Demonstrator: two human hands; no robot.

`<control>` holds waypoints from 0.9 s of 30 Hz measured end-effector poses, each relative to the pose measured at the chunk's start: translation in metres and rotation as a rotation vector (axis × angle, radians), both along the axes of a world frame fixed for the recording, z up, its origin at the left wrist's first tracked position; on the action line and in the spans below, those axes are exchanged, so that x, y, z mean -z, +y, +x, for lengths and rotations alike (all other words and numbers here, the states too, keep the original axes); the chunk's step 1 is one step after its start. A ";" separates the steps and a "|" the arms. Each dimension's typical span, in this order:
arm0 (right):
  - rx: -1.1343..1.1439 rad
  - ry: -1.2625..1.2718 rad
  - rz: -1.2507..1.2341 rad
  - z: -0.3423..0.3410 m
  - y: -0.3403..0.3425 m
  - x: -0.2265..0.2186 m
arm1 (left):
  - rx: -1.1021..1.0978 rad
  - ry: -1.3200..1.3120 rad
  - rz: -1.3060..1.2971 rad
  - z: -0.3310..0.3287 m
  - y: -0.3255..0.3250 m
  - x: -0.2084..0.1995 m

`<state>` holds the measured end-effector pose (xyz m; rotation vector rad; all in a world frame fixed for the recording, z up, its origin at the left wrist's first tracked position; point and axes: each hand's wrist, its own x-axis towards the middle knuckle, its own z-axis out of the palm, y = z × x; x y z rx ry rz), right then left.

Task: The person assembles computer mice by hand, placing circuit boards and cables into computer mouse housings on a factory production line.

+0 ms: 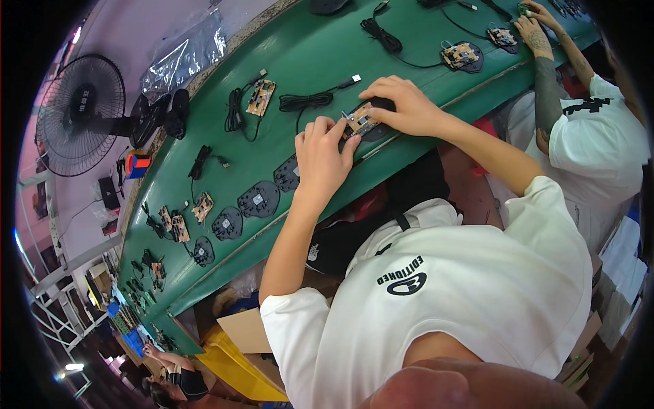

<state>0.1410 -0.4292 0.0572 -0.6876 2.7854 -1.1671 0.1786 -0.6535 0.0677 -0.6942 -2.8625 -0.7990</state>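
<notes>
Between my two hands is a tan circuit board (360, 119), set over a black mouse base (373, 131) near the bench's front edge. My left hand (323, 154) is closed, with thumb and fingers pinching the board's left side. From the right, my right hand (407, 108) curls over the base, its thumb and fingers pressed to the board. Part of the base is hidden under the hands. A coiled black cable (306, 101) with a USB plug lies just beyond them. Beside my left wrist sits another black mouse base (287, 172).
Several mouse bases (259, 200) line the near edge of the green bench (320, 58). A cabled circuit board (261, 97) lies farther back. At the right, a co-worker's hands (535, 34) handle parts. A fan (85, 102) and a clear plastic bag (187, 58) are beyond the bench.
</notes>
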 end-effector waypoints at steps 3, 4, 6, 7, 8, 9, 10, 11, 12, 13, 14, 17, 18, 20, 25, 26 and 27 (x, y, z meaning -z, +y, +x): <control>0.007 0.038 0.025 -0.001 -0.011 0.001 | -0.008 0.018 0.000 0.002 0.002 0.001; 0.004 0.050 0.063 -0.002 -0.012 0.002 | -0.012 0.018 0.008 0.003 0.002 0.001; 0.004 0.063 0.057 -0.001 -0.008 0.002 | -0.020 0.016 0.014 0.003 0.002 0.002; 0.003 0.076 0.050 0.000 -0.007 0.002 | -0.016 0.007 0.027 0.003 0.001 0.002; 0.000 0.074 0.050 0.000 -0.008 0.000 | -0.012 -0.003 0.039 0.002 0.001 0.002; -0.005 0.075 0.053 0.001 -0.008 -0.002 | -0.014 -0.005 0.040 0.003 0.001 0.002; -0.009 0.076 0.056 0.002 -0.008 -0.002 | -0.017 -0.008 0.036 0.003 0.001 0.000; -0.010 0.073 0.057 0.003 -0.008 -0.001 | -0.019 -0.011 0.033 0.003 0.001 0.000; -0.023 0.085 0.057 0.001 -0.007 0.000 | -0.017 -0.012 0.034 0.003 0.000 0.000; -0.036 0.097 0.057 0.000 -0.006 0.001 | -0.014 -0.016 0.036 0.002 0.000 0.000; -0.034 0.097 0.058 -0.003 -0.003 0.001 | -0.010 -0.020 0.039 0.002 -0.001 0.000; -0.062 0.046 0.018 -0.008 0.001 0.000 | -0.002 -0.005 0.027 0.003 0.001 0.000; -0.078 0.034 0.067 -0.009 -0.003 -0.004 | 0.000 -0.007 0.027 0.003 0.000 0.000; -0.093 0.020 0.116 -0.008 -0.007 -0.009 | -0.005 0.000 0.029 0.003 -0.001 0.002; -0.132 0.004 0.075 -0.010 0.000 -0.005 | -0.002 -0.008 0.042 0.004 0.000 0.000; -0.131 0.005 0.074 -0.008 0.005 -0.005 | -0.004 -0.022 0.044 0.004 0.000 -0.001; -0.164 0.000 0.045 -0.007 0.011 -0.006 | -0.005 -0.020 0.043 0.004 -0.001 -0.001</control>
